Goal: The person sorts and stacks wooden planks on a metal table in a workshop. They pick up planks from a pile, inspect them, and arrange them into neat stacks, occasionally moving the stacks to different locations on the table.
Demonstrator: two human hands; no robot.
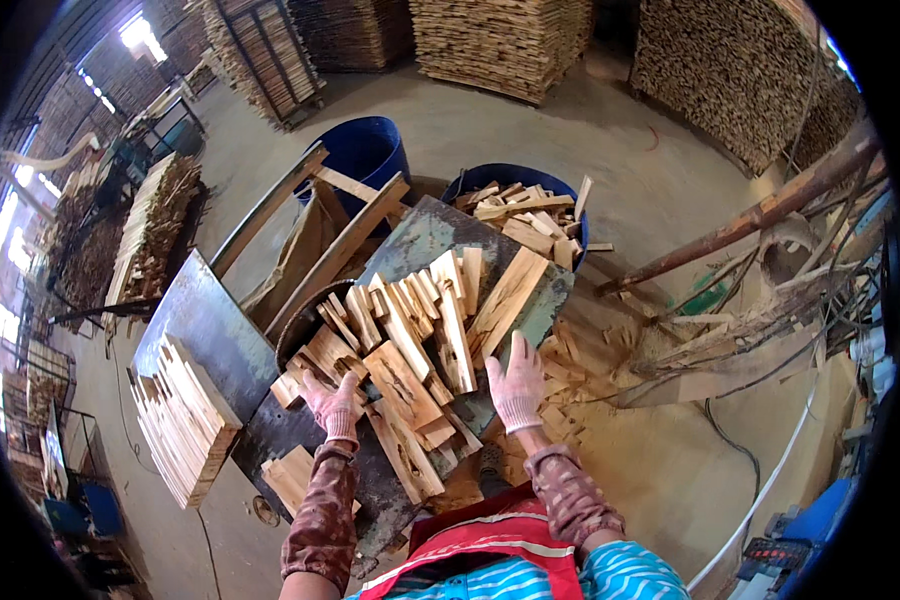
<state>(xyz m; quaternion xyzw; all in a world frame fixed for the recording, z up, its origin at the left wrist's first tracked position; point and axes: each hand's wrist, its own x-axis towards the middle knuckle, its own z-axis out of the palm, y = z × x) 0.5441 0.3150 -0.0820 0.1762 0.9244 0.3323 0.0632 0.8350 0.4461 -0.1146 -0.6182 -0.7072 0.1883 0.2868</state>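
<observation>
A loose heap of short wooden offcuts lies on a worn metal work table in front of me. My left hand, in a pink glove, rests with curled fingers on the blocks at the heap's near left edge. My right hand, also gloved, lies flat and spread on the table at the heap's right side, beside a long pale plank piece. Neither hand clearly holds a piece.
A neat stack of thin slats sits on the metal sheet to the left. Two blue barrels stand behind the table, one with long boards, one full of offcuts. Scrap wood litters the floor right. Tall timber stacks line the back.
</observation>
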